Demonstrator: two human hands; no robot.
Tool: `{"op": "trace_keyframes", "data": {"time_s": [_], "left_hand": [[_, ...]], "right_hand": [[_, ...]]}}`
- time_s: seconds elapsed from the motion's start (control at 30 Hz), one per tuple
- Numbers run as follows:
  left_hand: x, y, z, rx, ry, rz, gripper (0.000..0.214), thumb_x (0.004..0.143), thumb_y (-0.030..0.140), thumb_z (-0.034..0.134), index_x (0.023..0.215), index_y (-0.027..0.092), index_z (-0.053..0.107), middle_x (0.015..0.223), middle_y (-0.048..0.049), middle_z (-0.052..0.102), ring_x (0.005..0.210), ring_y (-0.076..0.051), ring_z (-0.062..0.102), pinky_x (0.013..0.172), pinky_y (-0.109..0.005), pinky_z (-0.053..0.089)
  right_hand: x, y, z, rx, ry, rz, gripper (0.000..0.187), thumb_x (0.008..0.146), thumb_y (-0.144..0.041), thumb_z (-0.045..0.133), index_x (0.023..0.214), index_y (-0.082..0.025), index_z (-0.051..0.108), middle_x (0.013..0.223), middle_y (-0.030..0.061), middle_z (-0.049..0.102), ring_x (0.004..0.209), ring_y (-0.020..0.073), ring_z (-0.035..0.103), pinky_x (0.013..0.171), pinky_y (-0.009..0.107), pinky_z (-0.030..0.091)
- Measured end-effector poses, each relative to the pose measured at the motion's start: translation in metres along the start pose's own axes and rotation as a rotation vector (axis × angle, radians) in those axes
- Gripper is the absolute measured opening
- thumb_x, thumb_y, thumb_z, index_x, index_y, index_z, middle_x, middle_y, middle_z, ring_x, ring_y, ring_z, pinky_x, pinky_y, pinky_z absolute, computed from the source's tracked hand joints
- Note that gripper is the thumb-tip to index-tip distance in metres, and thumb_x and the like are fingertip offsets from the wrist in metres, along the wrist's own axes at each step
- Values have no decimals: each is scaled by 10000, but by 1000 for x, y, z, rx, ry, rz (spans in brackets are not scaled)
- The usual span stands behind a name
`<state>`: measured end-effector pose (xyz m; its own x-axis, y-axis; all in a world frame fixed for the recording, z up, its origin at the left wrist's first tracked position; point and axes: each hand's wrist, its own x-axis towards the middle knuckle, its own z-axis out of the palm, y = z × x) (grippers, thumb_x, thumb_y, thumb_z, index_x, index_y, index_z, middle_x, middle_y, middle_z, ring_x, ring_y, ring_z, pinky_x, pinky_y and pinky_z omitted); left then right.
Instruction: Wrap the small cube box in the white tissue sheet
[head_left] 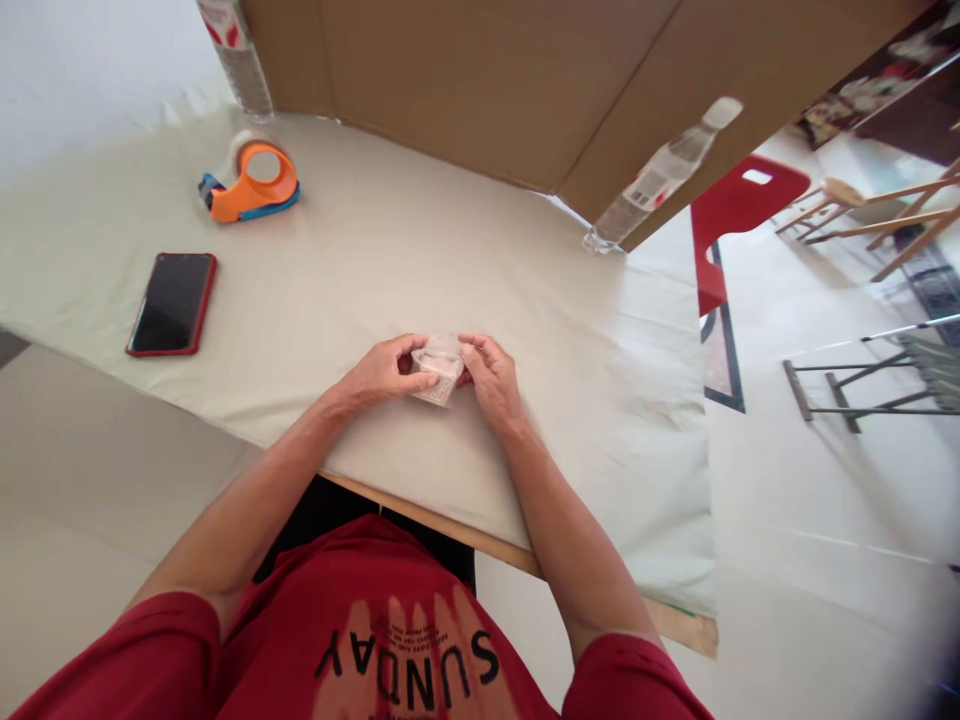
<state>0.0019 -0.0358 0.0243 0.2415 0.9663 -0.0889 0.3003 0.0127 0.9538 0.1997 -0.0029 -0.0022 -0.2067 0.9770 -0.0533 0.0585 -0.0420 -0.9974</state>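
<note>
Between my two hands, just above or on the cloth near the table's front edge, is a small pale box (437, 385) with a clear, crinkled wrapping at its top. My left hand (386, 370) grips the box from the left, thumb across its front and fingers behind. On the other side, my right hand (491, 380) pinches the wrapping at the upper right corner between thumb and fingers. Fine print or pattern on the box's front is too small to read.
A phone (172, 303) in a red case and an orange tape dispenser (255, 190) lie to the left. Water bottles (664, 175) stand against a tall cardboard panel (465, 90) at the back. To the right are a red stool (757, 200) and a folding chair (870, 385) on the floor.
</note>
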Motion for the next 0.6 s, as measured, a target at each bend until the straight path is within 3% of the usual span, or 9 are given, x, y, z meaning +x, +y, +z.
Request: {"op": "trace_keyframes", "data": {"time_s": [0.17, 0.4, 0.6], "left_hand": [[-1, -9, 1, 23, 27, 28, 803, 692, 498, 752, 1363, 104, 552, 1173, -121, 693, 953, -232, 658, 827, -317, 532], [0, -13, 9, -41, 49, 104, 836, 709, 442, 751, 1426, 102, 487, 1268, -161, 650, 1101, -274, 651, 966, -373, 512], [1, -14, 13, -84, 79, 78, 779, 730, 403, 723, 1416, 118, 491, 1193, -135, 651, 949, -225, 658, 834, -338, 535]], "right_hand": [[-14, 0, -6, -34, 22, -25, 477, 875, -605, 599, 1134, -204, 608, 748, -10, 640, 574, 121, 560, 565, 273, 483], [-17, 0, 0, -90, 24, -91, 464, 883, -569, 596, 1176, -209, 620, 843, 24, 665, 691, 155, 594, 604, 289, 507], [-19, 1, -2, -128, -64, -144, 552, 879, -594, 596, 1279, -213, 586, 1053, 68, 679, 884, 201, 645, 809, 364, 543]]}}
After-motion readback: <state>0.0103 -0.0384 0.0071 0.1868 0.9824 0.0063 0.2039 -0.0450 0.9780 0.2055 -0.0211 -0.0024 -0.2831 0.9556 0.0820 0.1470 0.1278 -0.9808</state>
